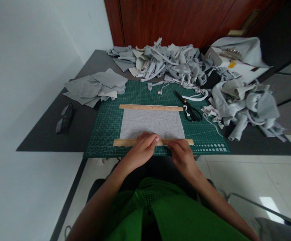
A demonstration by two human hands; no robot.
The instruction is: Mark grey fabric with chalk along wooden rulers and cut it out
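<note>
A light grey fabric rectangle (pixel 151 124) lies flat on a green cutting mat (pixel 105 127). One wooden ruler (pixel 150 107) lies along its far edge, and a second wooden ruler (pixel 122 142) lies along its near edge. My left hand (pixel 141 150) rests on the near ruler at its middle, fingers curled down onto it. My right hand (pixel 182 154) sits beside it on the same ruler and the fabric's near edge, fingertips pressed down. I cannot tell whether it holds a small tool.
Black scissors (pixel 189 108) lie on the mat right of the fabric. A stack of cut grey pieces (pixel 97 87) sits at the left, a heap of grey scraps (pixel 170 63) at the back and right. Dark glasses (pixel 65 118) lie at the table's left.
</note>
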